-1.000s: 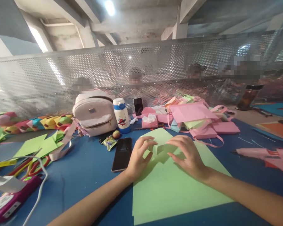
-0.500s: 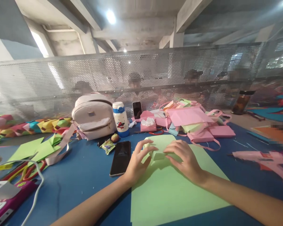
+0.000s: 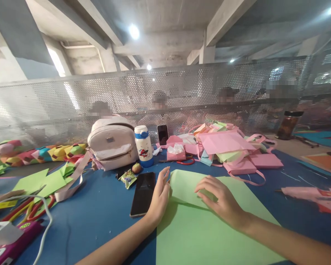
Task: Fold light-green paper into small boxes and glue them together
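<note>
A large light green paper sheet (image 3: 209,235) lies on the blue table in front of me. At its far end is a paler green paper flap (image 3: 184,186), raised a little and casting a shadow on the sheet below. My left hand (image 3: 160,198) stands on edge at the flap's left side, fingers stretched upward and holding nothing. Over the flap's right part is my right hand (image 3: 222,200), its fingers loosely bent and the thumb apart from them. Whether its fingertips touch the paper I cannot tell. A black phone (image 3: 143,195) lies just left of my left hand.
Behind stand a pale backpack (image 3: 113,145), a bottle (image 3: 143,147) and a small upright phone (image 3: 163,134). Pink paper pieces (image 3: 226,141) pile up at the back right. A pink glue gun (image 3: 311,195) lies right; scissors (image 3: 30,208) and a purple power strip (image 3: 19,237) lie left.
The small green fold pressed between both hands has opened out into a flatter flap. My left hand has straightened its fingers at the paper's left edge. The camera view has tilted up slightly.
</note>
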Demonstrator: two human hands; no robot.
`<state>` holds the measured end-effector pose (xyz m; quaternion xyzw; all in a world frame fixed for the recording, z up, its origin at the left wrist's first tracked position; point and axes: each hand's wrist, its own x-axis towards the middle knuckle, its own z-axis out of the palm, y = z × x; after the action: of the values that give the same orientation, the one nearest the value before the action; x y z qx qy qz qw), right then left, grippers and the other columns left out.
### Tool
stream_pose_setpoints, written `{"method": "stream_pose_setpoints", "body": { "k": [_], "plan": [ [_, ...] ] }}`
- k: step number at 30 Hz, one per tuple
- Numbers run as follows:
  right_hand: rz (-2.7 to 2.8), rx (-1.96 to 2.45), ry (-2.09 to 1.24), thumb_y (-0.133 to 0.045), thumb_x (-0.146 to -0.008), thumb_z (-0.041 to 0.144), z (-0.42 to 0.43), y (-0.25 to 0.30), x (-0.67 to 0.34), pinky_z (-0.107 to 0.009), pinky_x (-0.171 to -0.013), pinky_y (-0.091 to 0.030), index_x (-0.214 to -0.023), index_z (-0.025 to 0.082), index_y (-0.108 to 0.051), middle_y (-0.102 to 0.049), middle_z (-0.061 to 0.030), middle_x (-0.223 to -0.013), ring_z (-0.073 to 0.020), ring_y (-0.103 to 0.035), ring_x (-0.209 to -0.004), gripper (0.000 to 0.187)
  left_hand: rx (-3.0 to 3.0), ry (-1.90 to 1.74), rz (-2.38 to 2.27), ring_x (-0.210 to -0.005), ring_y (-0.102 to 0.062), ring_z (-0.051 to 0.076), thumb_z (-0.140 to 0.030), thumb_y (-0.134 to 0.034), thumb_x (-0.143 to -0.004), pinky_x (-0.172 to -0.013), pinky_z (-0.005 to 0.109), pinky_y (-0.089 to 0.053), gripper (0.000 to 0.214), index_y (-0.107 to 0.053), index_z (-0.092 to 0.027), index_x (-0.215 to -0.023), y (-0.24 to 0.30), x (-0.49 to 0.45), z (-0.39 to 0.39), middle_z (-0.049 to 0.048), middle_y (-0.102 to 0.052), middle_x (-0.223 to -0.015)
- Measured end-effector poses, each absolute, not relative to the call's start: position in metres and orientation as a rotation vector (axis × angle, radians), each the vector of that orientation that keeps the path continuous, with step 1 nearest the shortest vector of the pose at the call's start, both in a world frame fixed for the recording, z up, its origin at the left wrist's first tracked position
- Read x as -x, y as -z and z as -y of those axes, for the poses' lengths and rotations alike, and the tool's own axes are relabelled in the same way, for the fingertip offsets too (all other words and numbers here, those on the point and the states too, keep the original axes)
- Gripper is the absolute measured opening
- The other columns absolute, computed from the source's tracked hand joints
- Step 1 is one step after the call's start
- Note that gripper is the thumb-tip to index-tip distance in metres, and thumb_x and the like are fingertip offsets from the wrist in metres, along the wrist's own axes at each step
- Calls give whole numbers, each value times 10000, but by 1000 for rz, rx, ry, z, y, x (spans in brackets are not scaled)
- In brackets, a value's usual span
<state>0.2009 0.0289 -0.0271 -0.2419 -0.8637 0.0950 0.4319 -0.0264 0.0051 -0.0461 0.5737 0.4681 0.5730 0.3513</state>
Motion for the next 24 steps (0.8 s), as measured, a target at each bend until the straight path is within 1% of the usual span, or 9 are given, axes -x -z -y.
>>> {"method": "stream_pose_setpoints", "body": {
  "k": [3,5,6,7,10,12,14,19,24],
  "plan": [
    [2031,729,-317,-517,-973,262,-40,34,-203,-383,-897,-507,-1030,257,-607,-662,-53,-1040,-230,-614,-1037,107,-1359,-1450,-1242,-1432,-394,293,-376,-497,-953,-1129,473,-397,443,-481,-239,-1374,45,26,-5,121,-455,-1527],
    [1897,811,-364,-531,-956,317,-53,43,-206,-412,-956,-502,-1120,259,-592,-641,-70,-1150,-245,-586,-1143,184,-1308,-1413,-1265,-1421,-413,293,-403,-517,-951,-1130,466,-399,449,-498,-240,-1369,45,25,-6,120,-462,-1524],
    [1843,842,-403,-537,-945,343,-60,47,-209,-414,-957,-510,-1140,258,-588,-639,-73,-1175,-248,-586,-1160,219,-1296,-1397,-1267,-1418,-418,290,-421,-522,-951,-1134,459,-397,456,-502,-243,-1370,45,25,-6,117,-464,-1524],
    [1794,875,-460,-538,-938,365,-67,52,-211,-400,-923,-533,-1142,255,-592,-640,-75,-1189,-247,-597,-1155,238,-1287,-1388,-1260,-1417,-421,287,-440,-526,-950,-1136,452,-396,464,-506,-247,-1371,44,24,-6,112,-463,-1525],
    [1698,938,-667,-545,-923,413,-80,59,-215,-358,-804,-580,-1079,229,-621,-676,-85,-1131,-240,-666,-1037,253,-1249,-1405,-1220,-1388,-461,295,-483,-576,-921,-1118,446,-423,498,-521,-252,-1359,42,23,-7,113,-443,-1539],
    [1695,928,-774,-573,-901,420,-81,59,-215,-361,-809,-582,-1052,214,-632,-691,-91,-1100,-239,-685,-996,262,-1227,-1409,-1192,-1345,-513,302,-480,-647,-876,-1078,437,-468,548,-517,-248,-1356,39,22,-7,127,-440,-1538],
    [1712,893,-821,-604,-873,402,-77,56,-214,-368,-834,-578,-1045,209,-633,-694,-92,-1096,-243,-683,-1018,260,-1200,-1392,-1175,-1284,-573,304,-461,-710,-829,-1017,422,-520,611,-504,-243,-1361,37,22,-7,145,-467,-1516],
    [1761,827,-719,-595,-864,276,-65,47,-209,-378,-877,-571,-1033,219,-630,-689,-64,-1049,-221,-675,-1012,182,-1049,-1338,-1172,-1130,-680,301,-445,-765,-780,-886,397,-589,605,-559,-218,-1302,33,24,-10,176,-595,-1390],
    [1832,650,-488,-540,-923,206,-54,32,-210,-322,-815,-589,-1011,235,-626,-644,-70,-1068,-211,-646,-1023,126,-1137,-1281,-1104,-1115,-685,312,-457,-824,-707,-939,425,-565,674,-598,-172,-1275,26,20,-6,166,-677,-1277]
  ]
}}
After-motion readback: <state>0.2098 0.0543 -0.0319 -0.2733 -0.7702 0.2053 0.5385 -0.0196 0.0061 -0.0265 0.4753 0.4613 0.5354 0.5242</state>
